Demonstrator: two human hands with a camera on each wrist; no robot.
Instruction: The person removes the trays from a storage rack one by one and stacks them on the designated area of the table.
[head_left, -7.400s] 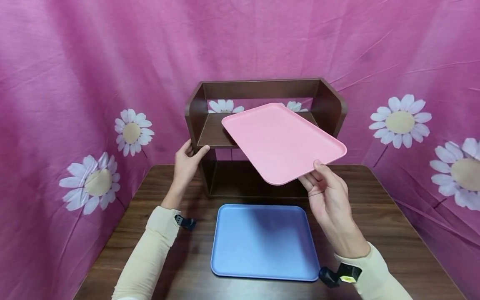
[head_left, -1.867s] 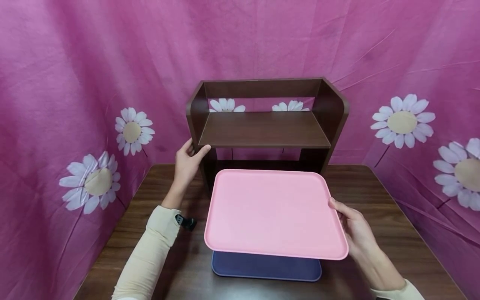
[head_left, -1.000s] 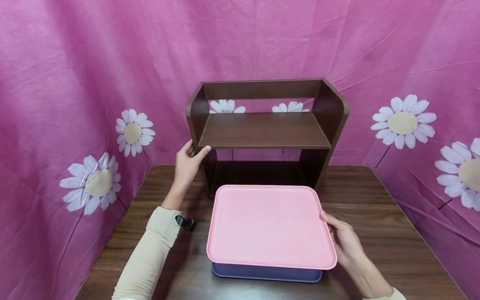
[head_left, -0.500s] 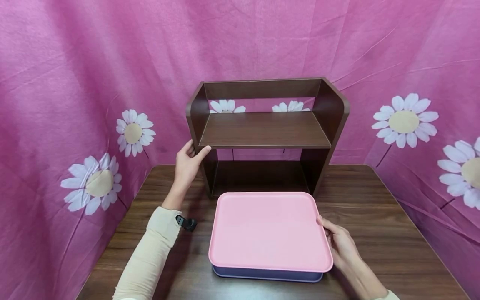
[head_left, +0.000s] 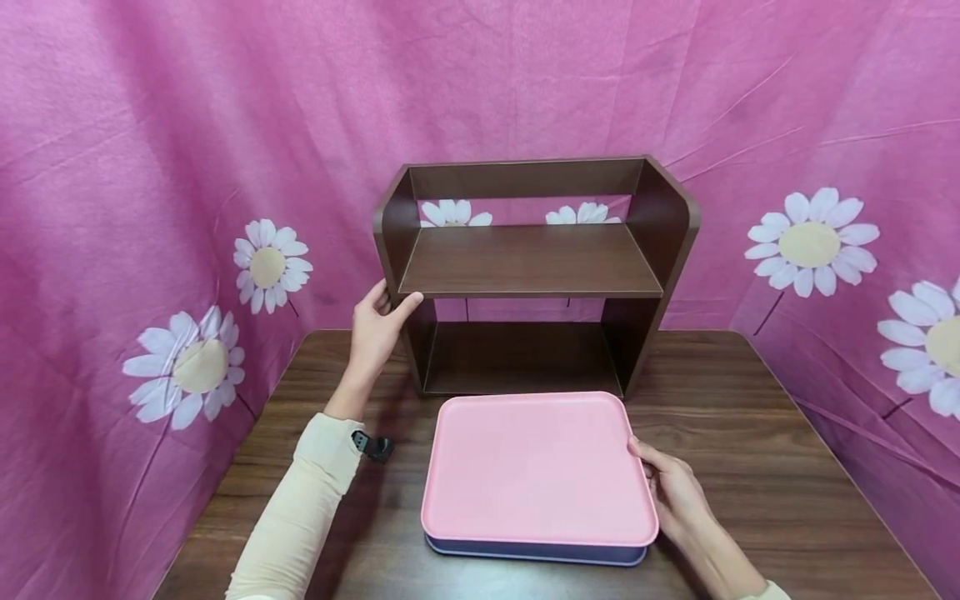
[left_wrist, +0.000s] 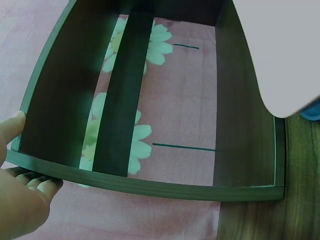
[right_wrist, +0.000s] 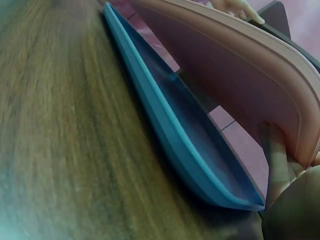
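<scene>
My right hand [head_left: 678, 500] pinches the right edge of a pink tray [head_left: 538, 471], thumb on top and fingers beneath. The pink tray hovers just over a blue tray [head_left: 536, 552] that lies on the table; in the right wrist view a gap shows between the pink tray [right_wrist: 240, 75] and the blue tray [right_wrist: 165, 115]. Most of the blue tray is hidden from the head view. My left hand [head_left: 372, 329] grips the left side panel of a dark brown two-tier shelf [head_left: 528, 260], its thumb on the front edge and its fingers behind.
The wooden table [head_left: 750, 450] extends to both sides of the trays. Behind the shelf hangs a pink curtain [head_left: 517, 83] with printed daisies, which also closes in both sides. The shelf's lower tier [head_left: 521, 358] is right behind the trays.
The pink tray was tilted in front of the upper shelf, then came level over the blue tray. It has since sunk closer to it, with my right hand. My left hand stays on the shelf.
</scene>
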